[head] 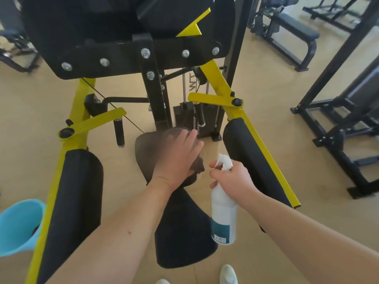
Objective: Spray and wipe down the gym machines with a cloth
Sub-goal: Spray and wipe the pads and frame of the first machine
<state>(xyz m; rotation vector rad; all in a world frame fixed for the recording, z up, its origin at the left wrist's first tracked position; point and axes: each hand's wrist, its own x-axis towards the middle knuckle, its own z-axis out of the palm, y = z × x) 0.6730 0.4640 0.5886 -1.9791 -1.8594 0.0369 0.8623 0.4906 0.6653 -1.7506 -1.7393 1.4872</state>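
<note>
Now your left hand [176,156] lies flat, fingers straight, pressing the dark cloth [198,166] onto the machine's seat [184,232]. Your right hand [231,179] grips the spray bottle [223,218] just beside it. Black pads [71,197] flank the seat on both sides. A blue bucket [18,224] stands at the left edge, and bare floor [287,140] lies beyond the right pad.

Tan floor [30,119] under yellow-black machine [147,58], blue bucket [18,226], black bench [295,29]

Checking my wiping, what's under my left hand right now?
A dark cloth, its corner sticking out beside the left hand, pressed flat onto the black seat pad. The hand covers most of the cloth and the pad beneath it.
</note>
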